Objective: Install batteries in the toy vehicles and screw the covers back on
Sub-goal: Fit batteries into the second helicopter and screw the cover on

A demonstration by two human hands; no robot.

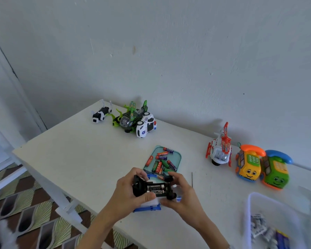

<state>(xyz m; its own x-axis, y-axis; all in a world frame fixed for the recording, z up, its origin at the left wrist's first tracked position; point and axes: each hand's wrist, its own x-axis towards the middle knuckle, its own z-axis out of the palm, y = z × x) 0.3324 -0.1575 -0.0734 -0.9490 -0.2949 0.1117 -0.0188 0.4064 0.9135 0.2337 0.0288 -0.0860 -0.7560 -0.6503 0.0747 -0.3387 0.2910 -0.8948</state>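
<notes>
Both hands, left hand (126, 192) and right hand (180, 193), are gripping the upturned toy car (153, 190), seating batteries (155, 189); cover and screws coming next.

Blue-and-white plastic toy car (152, 206): upside down, black underside up, held above white table edge between both hands. Battery bay open, two black cylindrical batteries (155, 188) seated side by side, lengthwise across chassis. Black wheels at both ends.

Loose red, green and purple batteries (161, 161): jumbled pile in teal rounded plastic tray (178, 155), just beyond held car.

Thin dark screwdriver (192, 179): lying on table right of tray, details unclear.
</notes>
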